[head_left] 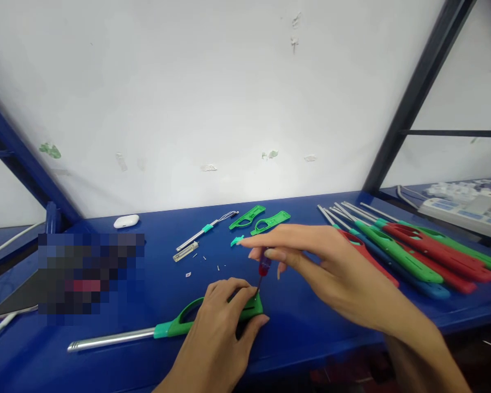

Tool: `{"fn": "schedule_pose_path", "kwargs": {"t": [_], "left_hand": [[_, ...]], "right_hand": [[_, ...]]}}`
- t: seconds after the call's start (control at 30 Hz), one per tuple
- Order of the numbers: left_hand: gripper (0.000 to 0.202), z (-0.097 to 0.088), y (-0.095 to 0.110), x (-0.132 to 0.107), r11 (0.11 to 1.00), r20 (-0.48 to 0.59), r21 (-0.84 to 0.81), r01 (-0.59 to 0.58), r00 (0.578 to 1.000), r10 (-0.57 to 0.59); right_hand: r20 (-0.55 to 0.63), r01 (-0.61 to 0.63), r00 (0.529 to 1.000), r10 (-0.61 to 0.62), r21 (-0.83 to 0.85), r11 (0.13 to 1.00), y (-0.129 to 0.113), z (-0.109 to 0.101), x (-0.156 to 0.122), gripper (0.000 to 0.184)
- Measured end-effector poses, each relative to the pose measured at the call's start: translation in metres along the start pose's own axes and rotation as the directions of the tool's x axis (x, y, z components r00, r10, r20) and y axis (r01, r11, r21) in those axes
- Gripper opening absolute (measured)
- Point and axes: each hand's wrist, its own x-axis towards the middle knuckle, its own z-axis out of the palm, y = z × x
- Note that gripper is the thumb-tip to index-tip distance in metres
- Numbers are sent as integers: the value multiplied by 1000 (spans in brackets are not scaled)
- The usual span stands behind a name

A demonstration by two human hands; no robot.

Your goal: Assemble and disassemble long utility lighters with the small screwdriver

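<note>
A green gas lighter (184, 322) with a long silver barrel lies on the blue table, its barrel pointing left. My left hand (225, 322) is closed over the handle, pressing it down near its right end. In my right hand (323, 267) a small screwdriver (264, 267) with a red and purple handle stands almost upright. Its tip meets the end of the lighter's handle. Just beyond my right fingertips lies a small teal trigger piece (236, 240). My fingers hide part of the lighter's handle and the top of the screwdriver.
Two green handle shells (270, 222), a loose metal barrel with wires (196, 237), a clear fuel tank (185, 251) and tiny parts lie behind. Several red, green and blue lighters (417, 245) are piled at right. A white earbud case (126, 221) and a blurred-out device (90, 273) are at left.
</note>
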Motion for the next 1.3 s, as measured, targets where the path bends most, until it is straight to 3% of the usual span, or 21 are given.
{"fn": "schedule_pose_path", "kwargs": {"t": [0.17, 0.23, 0.33, 0.47, 0.53, 0.73, 0.9, 1.0, 1.1, 1.17, 1.23, 1.3], "left_hand": [[34, 0, 0, 0, 1000, 4, -6, -13, 1000, 13], [35, -1, 0, 0, 1000, 2, -6, -14, 1000, 14], [34, -2, 0, -1, 1000, 28, -10, -4, 1000, 4], [34, 0, -5, -4, 1000, 32, -1, -26, 999, 26], [36, 2, -10, -5, 999, 21, 5, -44, 999, 44], [40, 5, -13, -4, 997, -3, 3, -73, 997, 73], [37, 1, -4, 1, 998, 7, 22, -65, 998, 65], [34, -1, -5, 1, 999, 42, 4, -33, 999, 33], [32, -1, -8, -2, 1000, 46, -23, -15, 999, 16], [32, 0, -10, -4, 999, 38, -34, -13, 999, 15], [32, 1, -10, -5, 999, 37, -40, -14, 999, 16], [33, 1, -9, -4, 999, 38, -35, -14, 999, 15]], "right_hand": [[-116, 16, 993, -33, -145, 989, -2, 6, 4, 10], [-67, 11, 998, -17, -96, 995, -4, 2, 1, 14], [4, -19, 1000, 19, -30, 999, -4, -1, 0, 35], [-92, 22, 995, -33, -117, 993, -1, 6, 4, 17], [-73, 20, 997, -32, -165, 986, 0, 8, 3, 13], [51, -6, 999, 13, -134, 991, 3, 5, -8, 46], [-13, -81, 997, 80, -271, 959, -1, 13, 0, 16], [30, -88, 995, 99, -265, 960, -5, 14, -2, 20], [113, -12, 993, 29, -151, 988, -4, 11, -8, 45], [131, 31, 991, -24, -57, 998, -2, 10, -8, 50], [69, 20, 997, -18, -29, 999, 0, 11, -3, 34], [-39, 20, 999, -25, -113, 993, -1, 14, 2, 10]]}}
